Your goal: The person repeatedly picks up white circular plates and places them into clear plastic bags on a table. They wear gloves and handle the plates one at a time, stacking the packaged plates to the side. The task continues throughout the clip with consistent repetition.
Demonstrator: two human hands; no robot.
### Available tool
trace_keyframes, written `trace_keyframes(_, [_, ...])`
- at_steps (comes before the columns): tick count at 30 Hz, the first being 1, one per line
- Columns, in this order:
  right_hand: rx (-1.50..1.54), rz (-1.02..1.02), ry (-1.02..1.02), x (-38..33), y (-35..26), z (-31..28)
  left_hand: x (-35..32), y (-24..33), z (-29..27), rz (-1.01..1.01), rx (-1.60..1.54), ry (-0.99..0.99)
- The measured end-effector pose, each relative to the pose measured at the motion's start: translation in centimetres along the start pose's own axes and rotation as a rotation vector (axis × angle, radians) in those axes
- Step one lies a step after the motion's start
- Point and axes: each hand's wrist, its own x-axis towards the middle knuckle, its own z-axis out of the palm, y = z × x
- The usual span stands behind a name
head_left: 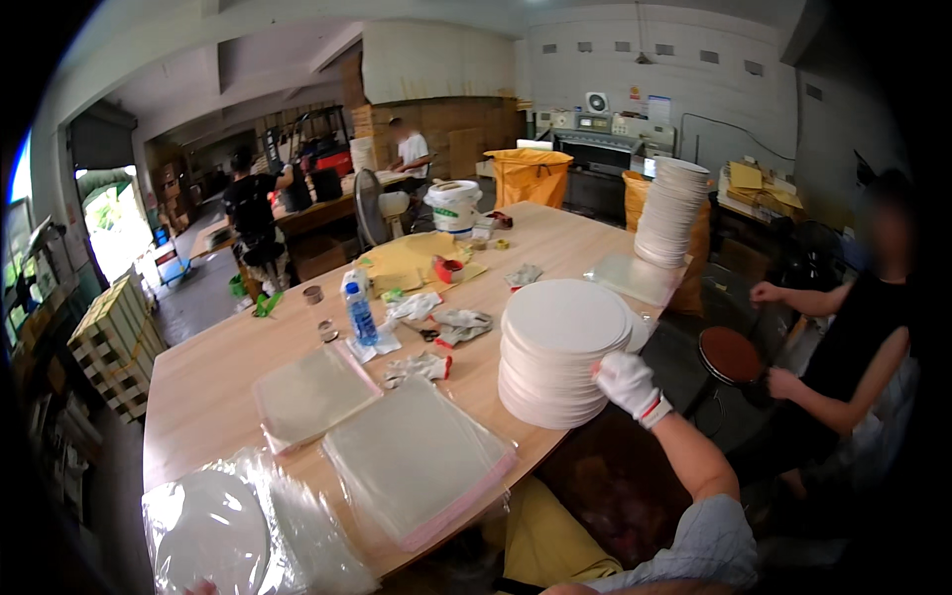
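A tall pile of white round boards (565,322) stands at the table's right front edge. My right hand (632,389), in a white glove with a red cuff, is at the pile's right side, its fingers curled against the board edges. At the lower left lies a clear plastic bag (307,521) with a white round board (213,531) in it. Only a sliver of my left hand (203,587) shows at the bottom edge by this bag; most of its fingers are hidden. Between them lie two stacks of flat clear bags, one nearer (416,461) and one farther (317,395).
On the wooden table (218,367) are a water bottle (360,315), loose work gloves (418,368), scissors (428,335), tape rolls, yellow sheets (412,260) and a white bucket (453,208). Another disc stack (672,213) stands far right. A person (843,347) sits right, near a round stool (732,355).
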Motion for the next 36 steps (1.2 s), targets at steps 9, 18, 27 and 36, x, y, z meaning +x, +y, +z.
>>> trace_keyframes(9, [0.634, 1.147, -0.115, 2.7, 12.7, 1.5, -0.8, 10.8, 3.4, 0.02, -0.316, 0.126])
trace_keyframes(18, [1.022, 1.344, -0.149, 3.3, 15.0, 1.2, -0.5, 13.0, 4.8, 0.045, -0.406, 0.167])
trace_keyframes(27, [1.26, 1.462, -0.194, 3.6, 17.7, 2.4, -1.6, 13.5, 5.2, 0.054, -0.469, 0.216])
trace_keyframes(36, [0.997, 1.338, -0.395, 4.6, 18.1, 2.4, -3.0, 13.8, 5.3, 0.06, -0.515, 0.275])
